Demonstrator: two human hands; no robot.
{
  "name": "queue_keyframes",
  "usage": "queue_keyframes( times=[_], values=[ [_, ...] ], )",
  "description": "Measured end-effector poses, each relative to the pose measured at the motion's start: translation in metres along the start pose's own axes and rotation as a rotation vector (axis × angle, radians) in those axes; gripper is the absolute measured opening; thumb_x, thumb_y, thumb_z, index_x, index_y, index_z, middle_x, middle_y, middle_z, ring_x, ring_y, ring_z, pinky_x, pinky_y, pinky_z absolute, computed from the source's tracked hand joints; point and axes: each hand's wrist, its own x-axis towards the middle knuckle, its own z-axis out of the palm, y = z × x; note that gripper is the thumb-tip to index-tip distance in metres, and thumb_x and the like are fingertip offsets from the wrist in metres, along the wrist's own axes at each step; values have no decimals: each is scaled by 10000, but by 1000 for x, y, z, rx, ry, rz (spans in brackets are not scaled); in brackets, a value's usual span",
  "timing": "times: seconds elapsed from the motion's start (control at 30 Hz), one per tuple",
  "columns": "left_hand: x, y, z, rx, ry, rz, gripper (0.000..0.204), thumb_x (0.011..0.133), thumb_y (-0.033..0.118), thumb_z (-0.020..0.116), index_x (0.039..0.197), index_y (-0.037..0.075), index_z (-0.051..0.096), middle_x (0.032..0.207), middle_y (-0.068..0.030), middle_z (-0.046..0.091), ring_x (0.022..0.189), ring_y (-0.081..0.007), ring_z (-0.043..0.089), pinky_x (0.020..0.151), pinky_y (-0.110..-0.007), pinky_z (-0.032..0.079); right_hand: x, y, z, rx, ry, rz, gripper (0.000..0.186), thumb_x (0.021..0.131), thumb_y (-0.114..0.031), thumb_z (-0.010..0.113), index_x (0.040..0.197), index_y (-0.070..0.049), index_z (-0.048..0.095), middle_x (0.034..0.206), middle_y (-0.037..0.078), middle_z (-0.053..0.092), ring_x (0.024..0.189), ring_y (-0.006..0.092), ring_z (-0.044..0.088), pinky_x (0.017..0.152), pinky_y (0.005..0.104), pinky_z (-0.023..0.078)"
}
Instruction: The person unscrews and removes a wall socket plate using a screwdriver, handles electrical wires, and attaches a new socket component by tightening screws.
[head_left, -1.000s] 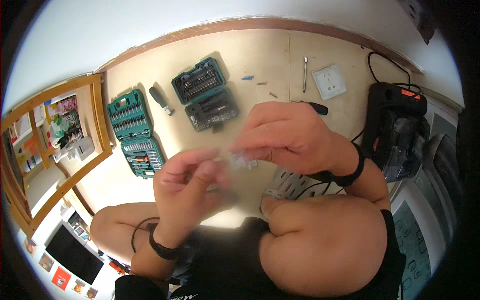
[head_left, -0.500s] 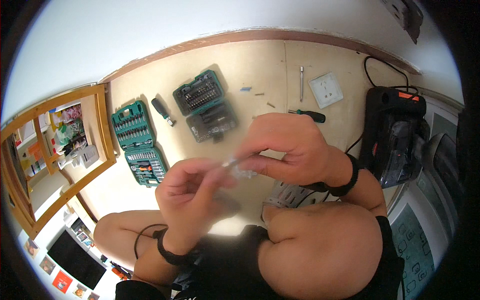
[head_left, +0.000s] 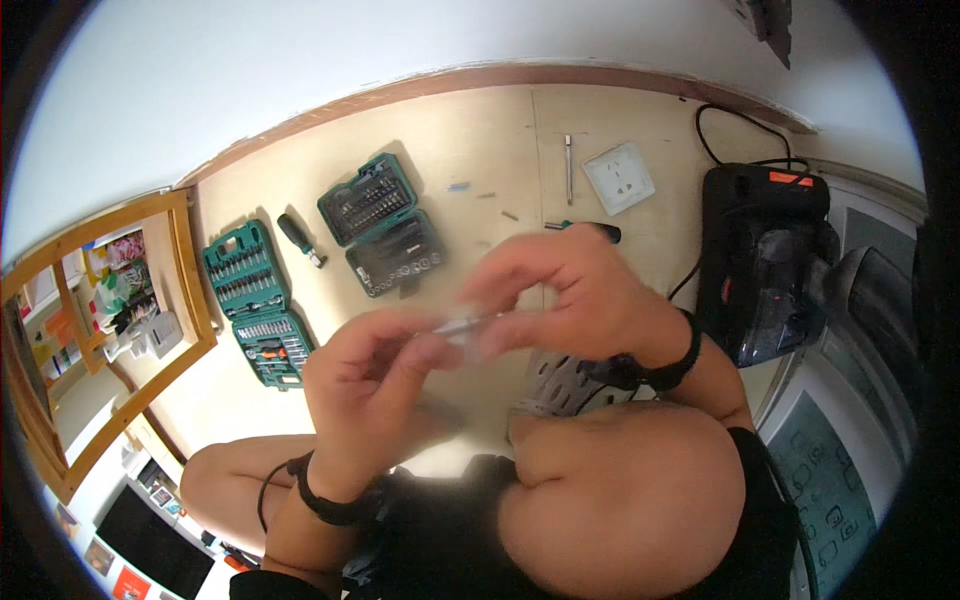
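Note:
Between my hands, above my lap, is a small clear or whitish piece (head_left: 460,328), blurred by motion; its kind cannot be told. My left hand (head_left: 360,390) pinches it between thumb and forefinger. From the other side my right hand (head_left: 580,295) curls thumb and forefinger round its right end, where a thin grey bit shows. The right fingertips are smeared, and what they grip is unclear. Past my right hand lies a green-and-black screwdriver (head_left: 607,231), partly covered by it. A white socket plate (head_left: 618,178) and a metal shaft (head_left: 569,170) lie beyond.
Open green bit case (head_left: 368,200) and socket set (head_left: 262,342) lie to the left, a stubby screwdriver (head_left: 300,240) between them. Several small screws (head_left: 509,215) and blue plugs (head_left: 457,187) lie ahead. At right stands a black tool bag (head_left: 760,260) with a cable (head_left: 745,118).
My right forefinger and thumb have parted a little around the small piece, which has turned between my hands. The whole scene has shifted slightly left with my head.

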Motion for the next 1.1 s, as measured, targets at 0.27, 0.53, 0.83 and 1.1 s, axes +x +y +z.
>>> queue_keyframes(
  times=[0.27,0.53,0.83,1.1],
  values=[
    [7,-10,-13,-186,-15,-18,147,976,37,620,1111,-21,604,1007,-122,678,833,-189,692,769,-326,598,-59,115,-56,-1288,130,363,400,778,-186,797,1115,-40,640,1026,146,642,1004,361,600,890,438,499],
    [5,-8,-18,-176,5,73,209,990,111,636,1146,-26,611,1021,-128,661,834,-193,694,771,-342,604,-59,100,-51,-1023,182,266,290,758,-102,703,1029,-21,641,975,141,649,918,332,632,827,398,514],
    [2,-4,-15,-91,67,156,185,968,103,667,1090,-36,644,972,-109,655,818,-191,707,761,-305,602,-30,3,-26,-409,19,-48,336,737,-86,676,1068,-24,673,962,144,670,856,302,669,791,370,545],
    [0,1,-16,-8,97,229,168,959,69,668,1081,-45,649,975,-108,660,823,-194,709,758,-302,613,-26,-4,-23,-437,13,-182,327,728,-85,676,1048,-19,678,973,134,678,870,291,678,795,366,551]
  ],
)
